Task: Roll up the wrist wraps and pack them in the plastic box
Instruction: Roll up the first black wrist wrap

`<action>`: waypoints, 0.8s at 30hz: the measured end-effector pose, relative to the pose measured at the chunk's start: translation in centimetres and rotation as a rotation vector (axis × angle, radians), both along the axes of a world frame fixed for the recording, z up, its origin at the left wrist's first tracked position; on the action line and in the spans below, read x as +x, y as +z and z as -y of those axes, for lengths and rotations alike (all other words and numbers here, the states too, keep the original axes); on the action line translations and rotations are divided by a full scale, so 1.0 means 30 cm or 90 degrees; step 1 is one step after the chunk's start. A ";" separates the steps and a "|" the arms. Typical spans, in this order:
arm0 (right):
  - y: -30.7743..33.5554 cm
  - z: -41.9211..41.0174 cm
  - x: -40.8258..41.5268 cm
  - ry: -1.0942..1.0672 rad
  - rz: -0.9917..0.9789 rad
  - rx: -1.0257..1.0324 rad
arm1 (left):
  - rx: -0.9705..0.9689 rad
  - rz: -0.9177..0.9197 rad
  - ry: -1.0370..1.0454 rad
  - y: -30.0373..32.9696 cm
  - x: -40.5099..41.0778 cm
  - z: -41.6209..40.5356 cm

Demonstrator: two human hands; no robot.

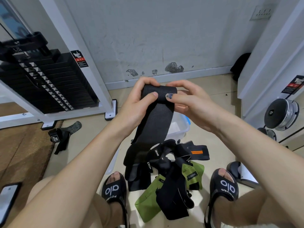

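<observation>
A black wrist wrap [156, 122] hangs from both my hands at chest height, its top end curled into a small roll. My left hand [141, 99] grips the roll's left side, thumb on the front. My right hand [185, 99] pinches the right side with thumb and fingers. The wrap's loose tail drops onto a heap of wraps on the floor, black ones [166, 162], green ones [194, 173] and one with orange stripes [197, 152]. The clear plastic box [181, 127] stands on the floor behind the hanging wrap, mostly hidden by it.
A weight-stack machine [49, 83] stands at the left, with a lifting strap [60, 137] on the floor near it. Dumbbells [281, 114] sit at the right. My sandalled feet [115, 188] flank the heap. A phone [8, 199] lies at lower left.
</observation>
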State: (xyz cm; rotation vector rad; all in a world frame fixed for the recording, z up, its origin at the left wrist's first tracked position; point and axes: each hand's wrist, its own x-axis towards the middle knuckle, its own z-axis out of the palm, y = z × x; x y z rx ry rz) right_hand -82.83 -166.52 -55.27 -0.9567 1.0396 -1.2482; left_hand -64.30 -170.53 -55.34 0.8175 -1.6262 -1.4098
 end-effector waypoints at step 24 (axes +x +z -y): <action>0.000 -0.005 0.015 0.013 -0.048 -0.001 | 0.005 0.025 -0.013 -0.017 0.015 0.009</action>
